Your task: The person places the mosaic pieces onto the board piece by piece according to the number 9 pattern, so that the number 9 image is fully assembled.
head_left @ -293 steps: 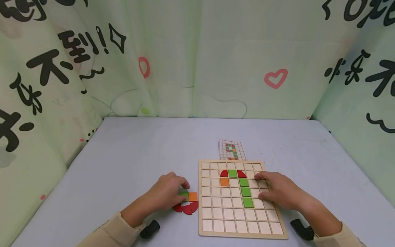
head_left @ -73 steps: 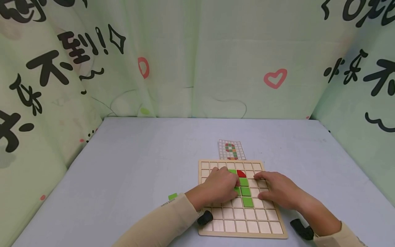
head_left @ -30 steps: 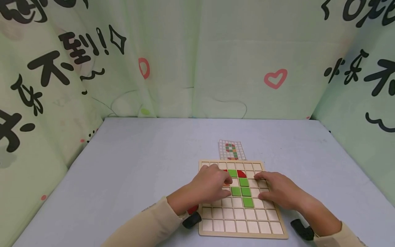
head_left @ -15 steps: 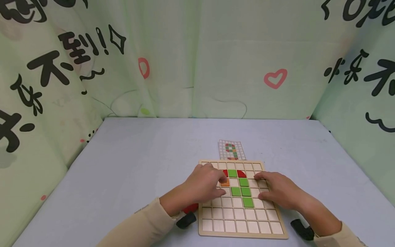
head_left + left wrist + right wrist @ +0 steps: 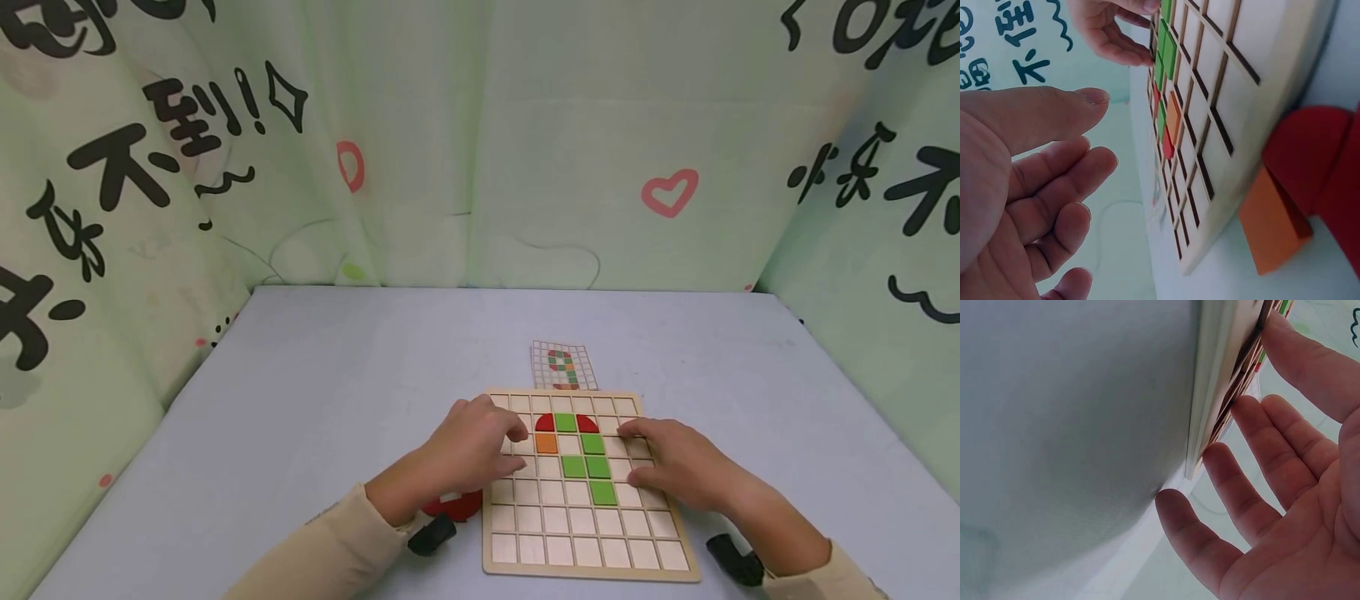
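Note:
In the head view a wooden grid board (image 5: 586, 572) lies on the table, bearing red quarter-round tiles (image 5: 545, 423), an orange square tile (image 5: 547, 443) and several green square tiles (image 5: 597, 467). My left hand (image 5: 468, 446) hovers over the board's left edge, holding nothing, its thumb and fingers apart. Below it, partly hidden by hand and wrist, lie loose red tiles (image 5: 467, 506); the left wrist view also shows a loose orange tile (image 5: 1272, 225) against the red ones (image 5: 1307, 150). On the board's right side rests my right hand (image 5: 678, 462), fingertips touching the grid, fingers spread.
A small printed card (image 5: 576, 367) with a coloured grid pattern lies just behind the board. The white table (image 5: 360, 358) is enclosed by pale green curtains (image 5: 562, 150) at the back and sides. Black camera straps (image 5: 432, 535) sit at both wrists.
My left hand has drawn back leftward from the board's middle, uncovering the red and orange tiles. A green square now sits left of the green column, absent ten seconds ago. My right hand stays put.

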### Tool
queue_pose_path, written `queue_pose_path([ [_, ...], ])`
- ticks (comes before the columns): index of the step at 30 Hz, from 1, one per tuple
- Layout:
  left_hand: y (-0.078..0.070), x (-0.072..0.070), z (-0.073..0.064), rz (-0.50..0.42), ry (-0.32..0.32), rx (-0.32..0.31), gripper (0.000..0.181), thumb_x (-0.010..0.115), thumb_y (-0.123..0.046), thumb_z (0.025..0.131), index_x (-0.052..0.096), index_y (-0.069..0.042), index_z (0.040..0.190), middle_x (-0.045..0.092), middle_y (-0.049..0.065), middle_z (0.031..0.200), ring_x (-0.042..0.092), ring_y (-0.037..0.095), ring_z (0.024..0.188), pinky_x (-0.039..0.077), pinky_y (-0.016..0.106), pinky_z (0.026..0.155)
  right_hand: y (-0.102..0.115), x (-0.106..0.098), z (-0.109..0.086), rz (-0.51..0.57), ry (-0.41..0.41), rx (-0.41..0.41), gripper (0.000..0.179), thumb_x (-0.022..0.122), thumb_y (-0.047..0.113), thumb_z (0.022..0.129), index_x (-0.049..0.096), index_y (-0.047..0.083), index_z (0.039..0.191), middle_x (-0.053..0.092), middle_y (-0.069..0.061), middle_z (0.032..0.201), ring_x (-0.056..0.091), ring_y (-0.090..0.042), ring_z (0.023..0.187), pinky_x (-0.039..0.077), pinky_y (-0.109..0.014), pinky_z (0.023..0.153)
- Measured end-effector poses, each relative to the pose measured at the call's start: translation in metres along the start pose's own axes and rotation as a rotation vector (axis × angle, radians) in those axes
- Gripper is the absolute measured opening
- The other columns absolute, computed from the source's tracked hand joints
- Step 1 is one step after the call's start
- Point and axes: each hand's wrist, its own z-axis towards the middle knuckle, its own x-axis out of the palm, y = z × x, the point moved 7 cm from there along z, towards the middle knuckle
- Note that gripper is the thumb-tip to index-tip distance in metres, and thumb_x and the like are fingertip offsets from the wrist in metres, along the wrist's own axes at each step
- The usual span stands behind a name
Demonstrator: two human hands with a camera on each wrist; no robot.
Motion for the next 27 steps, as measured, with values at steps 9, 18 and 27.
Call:
queue_pose_path([
  [9, 0.014, -0.001, -0.007, -0.026, -0.035, -0.035, 0.025, 0.082, -0.028, 0.083, 0.078, -0.015, 0.104, 0.073, -0.006, 0.093, 0.052, 0.012, 0.085, 0.045, 0.033, 0.081, -0.001, 0.001, 0.0, 0.004, -0.002, 0.004, 0.057, 0.083, 0.025, 0.081, 0.06, 0.005, 0.129, 0.06, -0.018, 0.129, 0.052, -0.044, 0.122, 0.041, -0.06, 0.097],
  [18, 0.03, -0.005, -0.016, -0.082, -0.049, -0.076, 0.023, 0.083, -0.025, 0.083, 0.076, -0.014, 0.102, 0.07, -0.006, 0.092, 0.05, 0.013, 0.087, 0.045, 0.032, 0.078, 0.0, 0.0, -0.001, -0.008, -0.01, -0.006, 0.057, 0.083, 0.025, 0.081, 0.06, 0.004, 0.129, 0.061, -0.018, 0.129, 0.052, -0.045, 0.122, 0.041, -0.06, 0.097],
  [27, 0.04, -0.008, -0.023, -0.115, -0.057, -0.113, 0.024, 0.082, -0.024, 0.083, 0.075, -0.013, 0.103, 0.069, -0.006, 0.091, 0.049, 0.014, 0.088, 0.045, 0.033, 0.076, -0.001, 0.0, 0.0, -0.004, 0.0, 0.015, 0.058, 0.083, 0.026, 0.081, 0.06, 0.004, 0.13, 0.059, -0.019, 0.13, 0.051, -0.045, 0.123, 0.04, -0.06, 0.097],
])
